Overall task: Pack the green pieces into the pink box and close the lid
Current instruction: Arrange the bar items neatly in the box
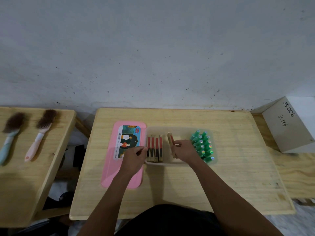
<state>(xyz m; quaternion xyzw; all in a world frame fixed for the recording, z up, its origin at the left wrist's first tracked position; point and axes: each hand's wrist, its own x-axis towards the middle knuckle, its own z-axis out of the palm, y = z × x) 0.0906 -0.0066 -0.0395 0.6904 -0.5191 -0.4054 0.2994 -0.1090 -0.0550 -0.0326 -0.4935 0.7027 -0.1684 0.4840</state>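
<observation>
Box, translucent, sits mid-table, pink lid left; green pieces fill its right end; our right hand pinches a red-and-tan packet; left hand curls at the rim, grip unclear.

Setting: plain makeshift workroom, likely a small packing or sorting station, not a fitted kitchen or office. Evidence: bare, scuffed whitewashed wall with dark specks; unfinished pale wood tabletop, with a second like one beside it at left carrying two brushes; white cardboard box at right, hand-lettered "JS006"; goods laid out in rows for packing.
</observation>
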